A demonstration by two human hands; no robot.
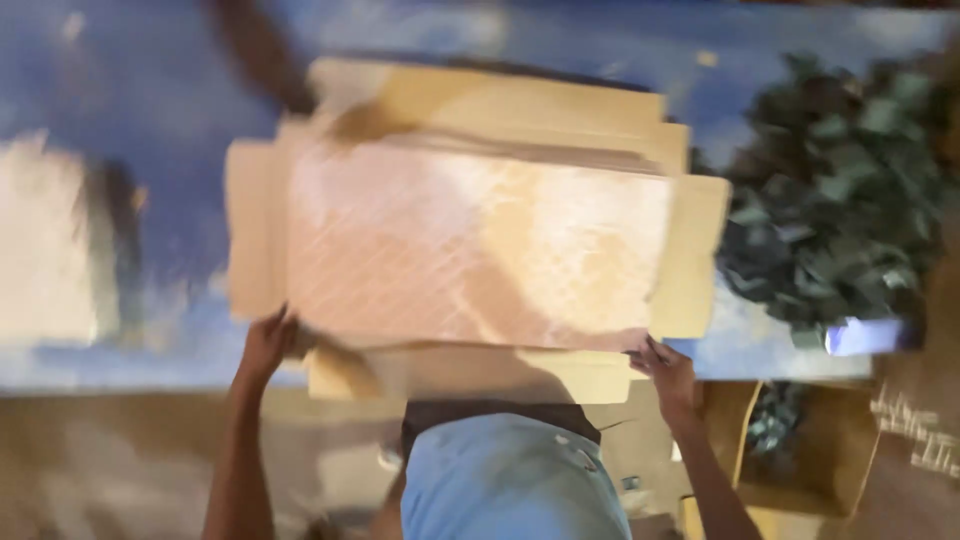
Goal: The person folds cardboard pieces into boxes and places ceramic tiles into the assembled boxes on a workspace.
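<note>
The flattened cardboard box [480,240] lies spread out, flaps unfolded on all four sides. Its surface is tan to pale orange. The broad central panel carries a faint diagonal crosshatch pattern and a bright patch of light. Side flaps project left and right of the panel; a longer flap lies along the far edge and another along the near edge. The picture is motion-blurred, so finer detail cannot be read.

The box rests on a blue floor covering [150,110], directly beyond the fingers of both hands. The left hand [266,343] grips the near left corner, fingers curled over the edge where the side flap meets the panel. The right hand [664,370] holds the near right corner, fingertips closed on the panel edge beside the near flap.

Beyond the right hand's fingers and off to the side lies a pile of dark green leaves [840,190], just beside the box's right flap. Behind the right wrist, an open cardboard carton [800,450] holds more green leaves. To the outer side of the left hand's fingers, a pale blurred object [45,245] sits well apart from the box. Between the forearms appears a light blue garment [510,480].
</note>
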